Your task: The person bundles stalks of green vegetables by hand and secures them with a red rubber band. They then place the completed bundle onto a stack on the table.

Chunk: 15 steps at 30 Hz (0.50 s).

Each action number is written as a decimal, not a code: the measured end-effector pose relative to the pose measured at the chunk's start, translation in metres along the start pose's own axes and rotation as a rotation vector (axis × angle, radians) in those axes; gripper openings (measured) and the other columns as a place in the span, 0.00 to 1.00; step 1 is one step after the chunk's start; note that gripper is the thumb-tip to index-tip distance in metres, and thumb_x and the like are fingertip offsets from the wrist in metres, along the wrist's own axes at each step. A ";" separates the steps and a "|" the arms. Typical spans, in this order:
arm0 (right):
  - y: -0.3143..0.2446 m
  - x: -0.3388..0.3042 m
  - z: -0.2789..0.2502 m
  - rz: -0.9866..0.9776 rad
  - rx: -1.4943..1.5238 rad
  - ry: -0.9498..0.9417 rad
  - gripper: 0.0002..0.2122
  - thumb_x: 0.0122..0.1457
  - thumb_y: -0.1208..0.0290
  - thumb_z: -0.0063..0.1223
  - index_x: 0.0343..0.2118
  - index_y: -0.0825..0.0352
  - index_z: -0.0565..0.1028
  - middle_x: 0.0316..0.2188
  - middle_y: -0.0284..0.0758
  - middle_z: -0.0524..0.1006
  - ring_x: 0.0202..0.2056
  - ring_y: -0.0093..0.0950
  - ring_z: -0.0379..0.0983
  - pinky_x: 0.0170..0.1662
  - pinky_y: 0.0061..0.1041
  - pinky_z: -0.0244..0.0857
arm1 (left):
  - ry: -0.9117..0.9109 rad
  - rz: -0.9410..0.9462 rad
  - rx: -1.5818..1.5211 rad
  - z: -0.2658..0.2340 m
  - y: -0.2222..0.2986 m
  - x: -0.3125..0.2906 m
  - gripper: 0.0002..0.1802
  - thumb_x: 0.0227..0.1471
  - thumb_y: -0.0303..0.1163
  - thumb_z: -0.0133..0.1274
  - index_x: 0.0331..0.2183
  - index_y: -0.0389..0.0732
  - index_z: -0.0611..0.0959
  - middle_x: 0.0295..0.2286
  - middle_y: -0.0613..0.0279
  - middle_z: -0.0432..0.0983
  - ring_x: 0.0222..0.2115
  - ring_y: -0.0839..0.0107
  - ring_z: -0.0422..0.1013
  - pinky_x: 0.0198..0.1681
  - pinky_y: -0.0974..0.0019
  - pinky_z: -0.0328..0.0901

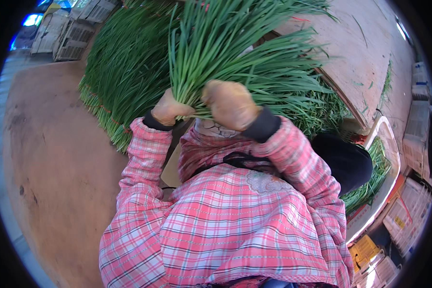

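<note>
My left hand (170, 109), in a tan glove, is closed round the pale stem ends of a loose bunch of garlic chives (201, 53). Long green leaves fan up and to the right from it. Just right of those stems is my right hand (231, 105), also gloved and curled into a fist in front of the leaves. What its fingers grip is hidden. Beyond my left hand lies a big pile of garlic chives (129, 62), stems toward me, with thin reddish bands round some bundles. Both forearms wear pink plaid sleeves with dark cuffs.
A brown board (53, 144) spans the left. Another wooden board (355, 53) lies far right, with loose chives (317, 103) below its edge. A white crate (393, 149) of greens stands at my right. Stacked crates (74, 38) are far left; packages (408, 216) lie lower right.
</note>
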State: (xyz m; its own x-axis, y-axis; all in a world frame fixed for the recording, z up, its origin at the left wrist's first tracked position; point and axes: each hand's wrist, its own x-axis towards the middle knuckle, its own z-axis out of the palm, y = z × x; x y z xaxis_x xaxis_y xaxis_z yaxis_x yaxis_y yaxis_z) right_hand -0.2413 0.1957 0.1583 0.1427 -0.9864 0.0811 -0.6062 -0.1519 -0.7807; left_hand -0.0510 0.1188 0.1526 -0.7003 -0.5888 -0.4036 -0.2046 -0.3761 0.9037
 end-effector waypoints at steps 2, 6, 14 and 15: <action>0.007 -0.006 -0.023 0.129 0.469 -0.009 0.02 0.49 0.80 0.45 0.25 0.71 0.70 0.21 0.40 0.75 0.24 0.32 0.74 0.29 0.29 0.68 | 0.044 0.004 -0.091 0.011 0.006 -0.003 0.28 0.30 0.17 0.54 0.41 0.33 0.75 0.28 0.62 0.74 0.23 0.74 0.67 0.24 0.73 0.60; -0.002 -0.030 -0.058 0.207 0.781 -0.042 0.03 0.56 0.82 0.41 0.28 0.71 0.68 0.23 0.32 0.71 0.24 0.21 0.70 0.29 0.21 0.66 | 0.022 0.000 -0.128 0.005 0.000 -0.002 0.26 0.30 0.18 0.53 0.40 0.31 0.74 0.24 0.60 0.73 0.17 0.75 0.66 0.18 0.75 0.58; -0.020 -0.033 0.028 -0.101 0.084 0.194 0.10 0.43 0.77 0.56 0.29 0.67 0.69 0.27 0.40 0.71 0.28 0.42 0.70 0.30 0.34 0.66 | 0.028 -0.015 -0.154 0.002 -0.002 0.000 0.27 0.34 0.19 0.57 0.43 0.33 0.74 0.33 0.60 0.76 0.28 0.73 0.72 0.30 0.72 0.66; -0.019 -0.032 0.031 -0.080 0.119 0.210 0.10 0.43 0.77 0.56 0.29 0.67 0.69 0.27 0.40 0.71 0.28 0.42 0.70 0.30 0.33 0.66 | 0.009 0.003 -0.144 -0.001 -0.005 0.001 0.28 0.35 0.19 0.58 0.44 0.34 0.74 0.35 0.61 0.76 0.32 0.73 0.72 0.35 0.71 0.67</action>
State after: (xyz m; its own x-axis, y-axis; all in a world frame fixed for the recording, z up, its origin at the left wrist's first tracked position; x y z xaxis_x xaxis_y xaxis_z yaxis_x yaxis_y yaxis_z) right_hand -0.2098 0.2321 0.1510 0.0135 -0.9648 0.2628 -0.5012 -0.2340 -0.8331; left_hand -0.0503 0.1193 0.1474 -0.6947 -0.5959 -0.4029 -0.1023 -0.4726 0.8753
